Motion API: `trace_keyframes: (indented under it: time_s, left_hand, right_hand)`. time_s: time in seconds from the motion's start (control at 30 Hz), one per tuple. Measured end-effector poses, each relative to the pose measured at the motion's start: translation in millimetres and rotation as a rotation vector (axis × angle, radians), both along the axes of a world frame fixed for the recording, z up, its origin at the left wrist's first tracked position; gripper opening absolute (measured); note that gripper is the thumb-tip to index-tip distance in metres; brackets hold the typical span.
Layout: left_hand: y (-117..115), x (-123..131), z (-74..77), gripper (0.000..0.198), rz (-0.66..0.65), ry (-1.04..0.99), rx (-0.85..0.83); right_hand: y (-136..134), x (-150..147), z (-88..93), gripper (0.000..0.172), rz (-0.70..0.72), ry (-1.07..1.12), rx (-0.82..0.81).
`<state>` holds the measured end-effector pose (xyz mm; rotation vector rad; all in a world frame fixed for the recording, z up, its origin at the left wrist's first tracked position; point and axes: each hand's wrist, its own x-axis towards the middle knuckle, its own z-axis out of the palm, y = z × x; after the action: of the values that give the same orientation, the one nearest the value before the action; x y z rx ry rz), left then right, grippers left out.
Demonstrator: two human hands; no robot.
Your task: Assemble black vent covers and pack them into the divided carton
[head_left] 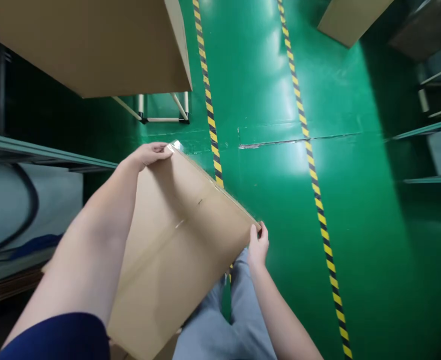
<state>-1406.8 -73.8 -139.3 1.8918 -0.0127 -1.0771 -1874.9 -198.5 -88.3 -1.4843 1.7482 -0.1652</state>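
A flattened brown cardboard box [178, 240] slants across the space in front of my legs, with clear tape along its far edge. My left hand [150, 155] grips its upper left corner, thumb on the near face and fingers around the edge. At the right corner, my right hand [258, 245] pinches the same edge between thumb and fingers. A crease runs across the middle of the panel. The lower left part of the box is partly behind my left forearm.
A large carton [92, 45] rests on a pipe frame [163, 119] at the upper left. Yellow-black tape lines [209, 107] cross the green floor [273, 200]. Another carton [351, 20] stands far right. A bench frame [47, 152] runs along the left.
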Motion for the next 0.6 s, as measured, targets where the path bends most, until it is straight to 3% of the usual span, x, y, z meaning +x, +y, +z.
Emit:
trace_keyframes:
  time_s: [0.17, 0.33, 0.5, 0.6]
  left_hand:
    - [-18.5, 23.0, -9.3, 0.071, -0.12, 0.043, 0.006]
    - [-40.6, 15.9, -10.3, 0.052, -0.217, 0.02, 0.115]
    - [-60.5, 12.9, -3.7, 0.049, -0.175, -0.02, 0.205]
    - [-71.6, 11.6, -2.1, 0.049, -0.125, 0.036, 0.273]
  right_hand:
    - [-18.2, 1.3, 16.1, 0.069, 0.095, -0.122, 0.169]
    - [-46.8, 18.7, 15.9, 0.058, 0.179, -0.135, 0.347]
    - [-81.2, 31.3, -0.4, 0.076, 0.259, -0.144, 0.582]
    - [-103.8, 46.9, -13.0, 0.094, 0.334, -0.004, 0.75]
